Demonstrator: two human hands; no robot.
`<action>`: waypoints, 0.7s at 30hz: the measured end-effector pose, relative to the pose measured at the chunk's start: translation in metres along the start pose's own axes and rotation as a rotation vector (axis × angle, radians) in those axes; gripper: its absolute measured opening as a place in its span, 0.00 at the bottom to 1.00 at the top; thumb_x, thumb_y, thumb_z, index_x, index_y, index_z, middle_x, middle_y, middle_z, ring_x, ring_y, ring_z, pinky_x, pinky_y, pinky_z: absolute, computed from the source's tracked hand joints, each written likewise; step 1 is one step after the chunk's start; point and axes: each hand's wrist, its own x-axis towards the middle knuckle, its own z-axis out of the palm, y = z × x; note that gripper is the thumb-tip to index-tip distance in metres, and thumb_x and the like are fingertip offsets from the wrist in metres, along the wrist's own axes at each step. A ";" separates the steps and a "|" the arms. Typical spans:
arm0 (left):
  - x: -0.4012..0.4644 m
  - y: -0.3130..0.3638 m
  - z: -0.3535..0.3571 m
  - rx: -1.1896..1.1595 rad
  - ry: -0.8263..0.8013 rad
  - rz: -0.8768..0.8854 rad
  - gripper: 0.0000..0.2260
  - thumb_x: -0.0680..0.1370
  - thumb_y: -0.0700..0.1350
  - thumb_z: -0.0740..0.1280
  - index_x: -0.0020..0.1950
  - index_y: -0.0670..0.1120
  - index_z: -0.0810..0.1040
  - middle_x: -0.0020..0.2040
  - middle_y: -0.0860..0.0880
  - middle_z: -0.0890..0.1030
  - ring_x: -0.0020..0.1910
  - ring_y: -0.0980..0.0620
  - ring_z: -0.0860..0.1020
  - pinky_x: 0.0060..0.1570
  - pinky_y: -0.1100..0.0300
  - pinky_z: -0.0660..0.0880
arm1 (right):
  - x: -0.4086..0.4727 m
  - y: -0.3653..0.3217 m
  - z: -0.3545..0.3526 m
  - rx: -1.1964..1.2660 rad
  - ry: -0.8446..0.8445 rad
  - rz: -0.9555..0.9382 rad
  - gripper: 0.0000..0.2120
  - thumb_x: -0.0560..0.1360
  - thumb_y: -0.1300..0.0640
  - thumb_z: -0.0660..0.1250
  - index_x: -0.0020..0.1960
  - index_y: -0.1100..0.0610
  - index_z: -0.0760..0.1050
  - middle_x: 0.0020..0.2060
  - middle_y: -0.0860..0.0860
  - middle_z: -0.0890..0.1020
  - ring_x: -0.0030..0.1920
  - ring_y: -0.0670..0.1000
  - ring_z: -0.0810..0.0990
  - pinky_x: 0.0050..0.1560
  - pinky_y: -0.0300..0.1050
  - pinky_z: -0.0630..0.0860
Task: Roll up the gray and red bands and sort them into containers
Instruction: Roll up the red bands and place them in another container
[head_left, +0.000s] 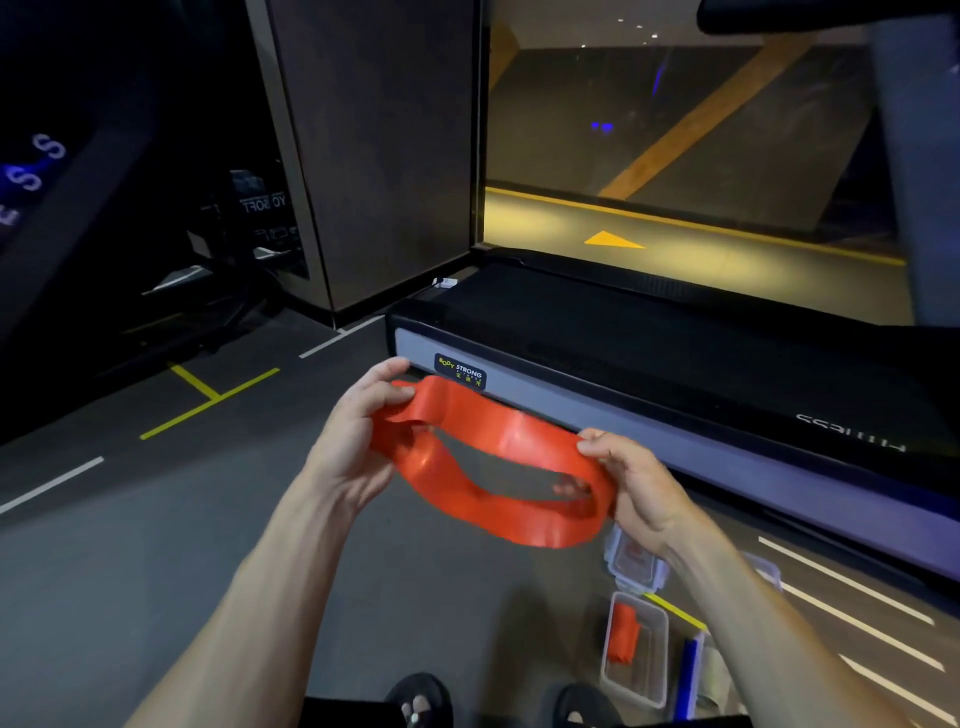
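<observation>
Dim gym floor (156, 545). Left hand (358, 436) and right hand (631, 483) pinch opposite ends of the red band (498, 441); it looks thin, limp and light, best gripped at its ends.

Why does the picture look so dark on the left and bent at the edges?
Head view: the left side lies in near darkness, while yellow light falls on the floor beyond the treadmill; the wide lens curves the floor lines; the red band, held by the left hand and right hand, shows glare.

We count two hands, left hand (358, 441) at nine o'clock, right hand (636, 483) at three; one open red band (493, 467); one rolled red band (623, 636); two clear containers (657, 670) (623, 571) at five o'clock.
</observation>
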 end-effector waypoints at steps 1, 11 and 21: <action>-0.003 0.002 0.004 -0.067 -0.052 -0.020 0.14 0.76 0.31 0.57 0.52 0.46 0.76 0.33 0.48 0.76 0.29 0.52 0.75 0.33 0.62 0.76 | 0.000 0.001 0.000 -0.024 -0.028 0.029 0.06 0.66 0.56 0.68 0.39 0.57 0.73 0.32 0.57 0.76 0.33 0.56 0.78 0.41 0.49 0.73; -0.011 -0.006 0.026 -0.062 -0.295 -0.043 0.15 0.69 0.34 0.62 0.53 0.45 0.78 0.35 0.45 0.76 0.35 0.43 0.81 0.49 0.47 0.79 | -0.008 0.000 0.015 -0.083 -0.496 0.145 0.30 0.68 0.32 0.75 0.57 0.55 0.83 0.44 0.58 0.84 0.34 0.49 0.83 0.34 0.41 0.80; 0.004 -0.027 0.015 0.233 -0.319 -0.002 0.14 0.71 0.34 0.68 0.53 0.47 0.81 0.35 0.47 0.67 0.30 0.54 0.68 0.30 0.63 0.68 | -0.004 -0.003 0.030 -0.211 -0.268 -0.095 0.04 0.78 0.60 0.72 0.51 0.60 0.81 0.39 0.54 0.85 0.35 0.45 0.81 0.39 0.34 0.75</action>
